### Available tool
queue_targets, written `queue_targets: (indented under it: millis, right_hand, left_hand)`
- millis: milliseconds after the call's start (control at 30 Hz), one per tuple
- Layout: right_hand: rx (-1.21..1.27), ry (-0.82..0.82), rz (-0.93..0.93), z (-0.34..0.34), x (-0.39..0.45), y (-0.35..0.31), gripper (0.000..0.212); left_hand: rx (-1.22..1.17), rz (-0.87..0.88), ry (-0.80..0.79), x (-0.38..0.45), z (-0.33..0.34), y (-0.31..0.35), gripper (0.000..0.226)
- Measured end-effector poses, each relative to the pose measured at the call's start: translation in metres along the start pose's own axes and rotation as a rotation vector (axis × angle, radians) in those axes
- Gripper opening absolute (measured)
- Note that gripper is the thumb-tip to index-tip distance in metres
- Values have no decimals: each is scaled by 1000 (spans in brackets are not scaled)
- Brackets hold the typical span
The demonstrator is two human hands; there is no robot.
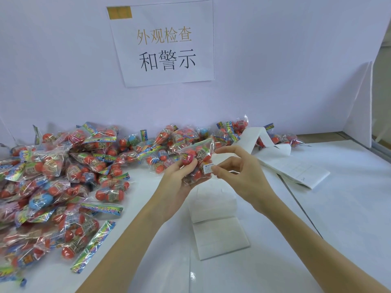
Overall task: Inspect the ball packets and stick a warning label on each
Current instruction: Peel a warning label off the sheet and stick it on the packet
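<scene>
Your left hand [179, 182] grasps 1 packet [197, 159]; your right hand [237, 172] pinches the warning label [208, 167] on. Next, press it flat, then reach the pile [63, 176] at 9 o'clock.

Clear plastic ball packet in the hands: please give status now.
Left hand grips clear plastic packet of red balls. Right hand pinches small white warning label against packet. Nothing in the way.

Bright, even overhead light, soft shadows, glare on the table [264, 271], and wide-angle bending at the edges.
</scene>
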State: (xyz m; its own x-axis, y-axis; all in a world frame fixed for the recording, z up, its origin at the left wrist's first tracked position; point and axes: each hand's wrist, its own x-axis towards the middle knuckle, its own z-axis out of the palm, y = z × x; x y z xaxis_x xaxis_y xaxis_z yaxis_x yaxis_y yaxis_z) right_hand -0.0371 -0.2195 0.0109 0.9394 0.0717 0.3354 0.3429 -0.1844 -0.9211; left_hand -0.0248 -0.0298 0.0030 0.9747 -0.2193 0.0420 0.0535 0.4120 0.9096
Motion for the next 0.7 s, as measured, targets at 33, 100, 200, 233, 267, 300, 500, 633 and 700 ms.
queue_targets:
  millis: [33,100,200,233,267,300,500,633,700]
  right_hand:
    - [0,6,-1,1,0,0,31]
    - [-9,15,-8,1,0,1,31]
    - [-36,14,-28,1,0,2,31]
    - [-37,13,-32,2,0,2,31]
    - [-38,11,-36,2,0,2,31]
    - [-48,11,-42,3,0,3,31]
    - [-337,111,-20,-1,0,10,39]
    - [191,-59,281,-9,5,3,23]
    - [373,-148,323,-7,5,0,40]
  left_hand:
    - [22,13,-15,0,0,0,34]
    - [98,42,-22,-2,2,-1,41]
    - [251,57,44,-3,5,-2,51]
    - [288,59,71,-3,5,-3,53]
    - [310,62,89,-3,5,-3,53]
    - [317,65,101,-3,5,-4,51]
    - [173,69,47,-4,3,3,50]
    - [52,40,-14,-3,-1,10,59]
    - [104,53,-25,-3,1,8,56]
